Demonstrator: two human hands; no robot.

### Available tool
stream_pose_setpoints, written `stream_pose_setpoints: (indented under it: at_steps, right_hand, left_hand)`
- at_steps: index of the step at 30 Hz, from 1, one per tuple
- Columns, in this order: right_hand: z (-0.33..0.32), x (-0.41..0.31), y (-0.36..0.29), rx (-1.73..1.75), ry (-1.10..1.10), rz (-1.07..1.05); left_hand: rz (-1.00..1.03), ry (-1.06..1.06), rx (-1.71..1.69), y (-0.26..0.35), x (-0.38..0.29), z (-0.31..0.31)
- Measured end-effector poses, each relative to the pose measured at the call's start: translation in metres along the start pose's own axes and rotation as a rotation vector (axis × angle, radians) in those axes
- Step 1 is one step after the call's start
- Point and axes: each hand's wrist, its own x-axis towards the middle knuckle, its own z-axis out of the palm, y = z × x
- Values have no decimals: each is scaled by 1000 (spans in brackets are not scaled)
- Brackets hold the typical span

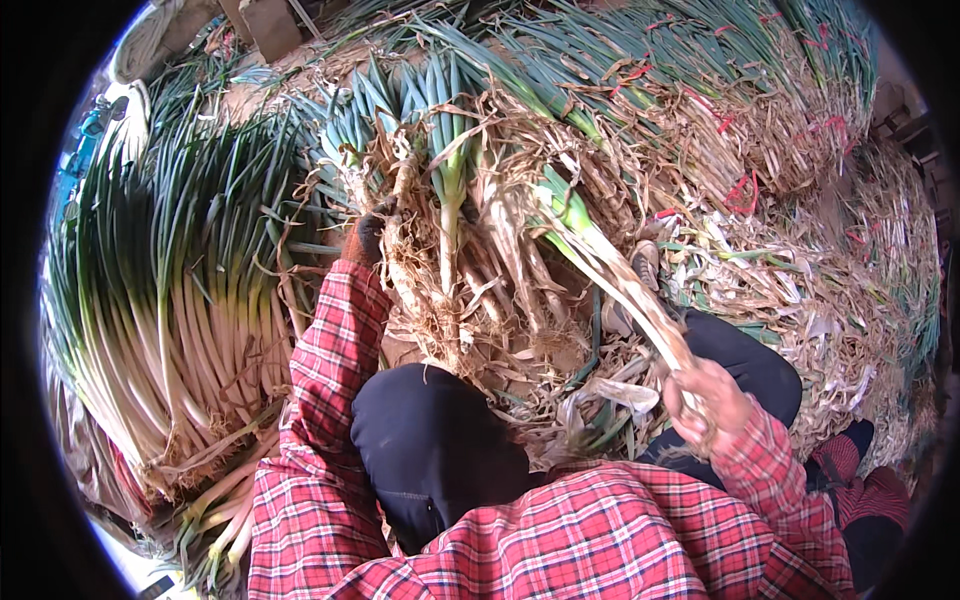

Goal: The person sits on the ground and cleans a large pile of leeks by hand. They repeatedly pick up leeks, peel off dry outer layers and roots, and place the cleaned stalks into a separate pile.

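My right hand (pixel 705 405), bare, is closed around the root end of a large green onion (pixel 637 292), which slants up and left with dry brown leaves along its stalk. My left hand (pixel 367 234), in a dark and orange work glove, is at an unpeeled green onion (pixel 403 180) in the pile before me; its fingers are partly hidden by the stalks, so its hold is unclear. More untrimmed green onions (pixel 448 247) with dry husks and roots lie between my hands. To the left stands a dense row of cleaned green onions (pixel 202 322) with white stalks.
Bundles with red ties (pixel 720 120) lie at the upper right. Stripped dry leaves (pixel 795 300) cover the ground at right. Smaller loose onions (pixel 232 517) lie at the lower left. My bent knees (pixel 435 442) are close below the pile. A block (pixel 270 30) stands at the top.
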Motion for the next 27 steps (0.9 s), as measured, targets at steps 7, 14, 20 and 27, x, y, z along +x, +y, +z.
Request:
stream_pose_setpoints:
  at_steps: [7,14,20,27]
  right_hand:
    - [11,-171,41,51,-154,-302]
    - [10,-265,45,143,-313,-500]
    - [-22,-197,111,155,-246,-233]
    - [-16,-316,52,-53,-545,-605]
  left_hand:
    - [68,-9,-39,59,-82,70]
    - [62,-121,-84,108,-122,111]
    - [-33,-67,-195,23,-143,185]
    - [-180,228,-450,-171,-175,206]
